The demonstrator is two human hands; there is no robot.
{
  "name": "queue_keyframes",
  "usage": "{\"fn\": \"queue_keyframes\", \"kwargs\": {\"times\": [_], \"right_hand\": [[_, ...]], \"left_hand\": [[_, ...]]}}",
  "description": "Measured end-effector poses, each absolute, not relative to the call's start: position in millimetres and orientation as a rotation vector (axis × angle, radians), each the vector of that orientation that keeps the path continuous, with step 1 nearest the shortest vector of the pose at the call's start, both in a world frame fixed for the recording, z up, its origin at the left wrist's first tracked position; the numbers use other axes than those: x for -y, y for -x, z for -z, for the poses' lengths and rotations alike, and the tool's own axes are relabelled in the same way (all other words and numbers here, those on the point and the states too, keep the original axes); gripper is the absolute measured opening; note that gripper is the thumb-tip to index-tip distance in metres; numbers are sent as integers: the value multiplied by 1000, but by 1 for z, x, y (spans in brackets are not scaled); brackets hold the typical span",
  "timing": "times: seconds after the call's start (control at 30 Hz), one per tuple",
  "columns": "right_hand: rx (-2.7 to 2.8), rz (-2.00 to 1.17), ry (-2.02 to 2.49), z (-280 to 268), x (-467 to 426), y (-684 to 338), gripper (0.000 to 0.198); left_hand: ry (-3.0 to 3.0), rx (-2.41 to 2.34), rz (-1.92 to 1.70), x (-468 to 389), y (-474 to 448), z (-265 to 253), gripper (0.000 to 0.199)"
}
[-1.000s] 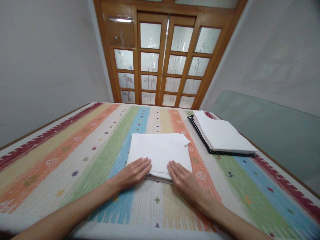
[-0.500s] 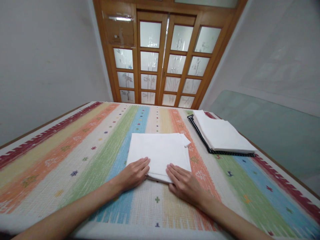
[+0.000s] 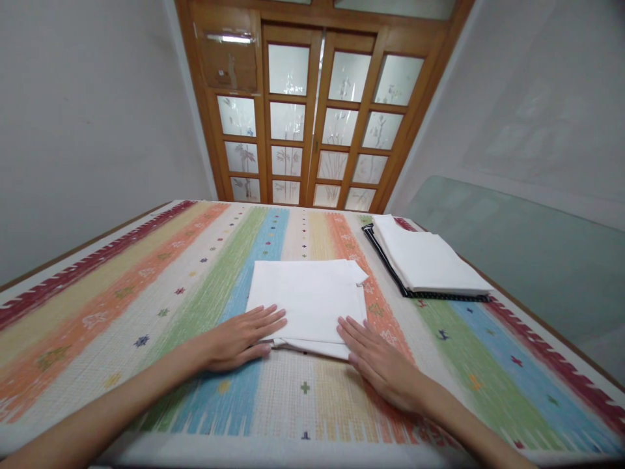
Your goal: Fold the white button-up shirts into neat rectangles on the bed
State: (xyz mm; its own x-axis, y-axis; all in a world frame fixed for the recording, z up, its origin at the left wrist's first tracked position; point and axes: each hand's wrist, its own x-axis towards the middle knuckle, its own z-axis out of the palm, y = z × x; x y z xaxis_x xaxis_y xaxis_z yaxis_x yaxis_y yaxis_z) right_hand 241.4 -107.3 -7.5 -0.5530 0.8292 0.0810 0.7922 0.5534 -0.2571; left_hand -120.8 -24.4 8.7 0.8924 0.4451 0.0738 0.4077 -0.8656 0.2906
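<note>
A folded white cloth [image 3: 305, 296], perhaps a garment, lies flat on the striped tablecloth in front of me. A small pointed flap sticks out at its far right corner, and layered folds show along its near edge. My left hand [image 3: 241, 339] rests on the cloth's near left corner, fingers stretched and the thumb apart. On the near right corner lies my right hand [image 3: 378, 355], palm down with the fingers extended. Neither hand grips the cloth; both press flat on it. What lies inside the folds is hidden.
To the right, a stack of folded white cloth [image 3: 430, 257] sits on a dark folded piece with a dotted edge [image 3: 446, 296]. A multicoloured striped tablecloth [image 3: 195, 286] covers the table. Wooden doors with glass panes [image 3: 312, 117] stand beyond, with walls on both sides.
My hands have moved apart toward the cloth's sides and flattened, their fingers opening. More of the near folded edge now shows. The view has shifted slightly.
</note>
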Motion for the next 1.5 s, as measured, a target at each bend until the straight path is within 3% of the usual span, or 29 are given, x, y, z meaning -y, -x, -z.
{"fn": "queue_keyframes", "kwargs": {"times": [0.1, 0.2, 0.33, 0.73, 1.2, 1.5], "right_hand": [[2494, -236, 1430, 2, 96, -233, 43], [2436, -116, 1409, 2, 81, -215, 41], [2512, -87, 1351, 12, 58, -186, 47], [2495, -163, 1503, 37, 11, -183, 68], [2308, 206, 1616, 41, -58, -192, 70], [2337, 90, 1703, 43, -47, -193, 89]], "left_hand": [[-2655, -696, -216, 15, 115, -20, 43], [-2564, -855, -414, 0, 98, -21, 49], [-2675, -1032, -546, -15, 72, -3, 43], [-2799, -967, -290, -10, 66, 16, 71], [-2776, -999, -259, -9, 65, 17, 78], [-2757, -1001, -258, -8, 65, 15, 106]]}}
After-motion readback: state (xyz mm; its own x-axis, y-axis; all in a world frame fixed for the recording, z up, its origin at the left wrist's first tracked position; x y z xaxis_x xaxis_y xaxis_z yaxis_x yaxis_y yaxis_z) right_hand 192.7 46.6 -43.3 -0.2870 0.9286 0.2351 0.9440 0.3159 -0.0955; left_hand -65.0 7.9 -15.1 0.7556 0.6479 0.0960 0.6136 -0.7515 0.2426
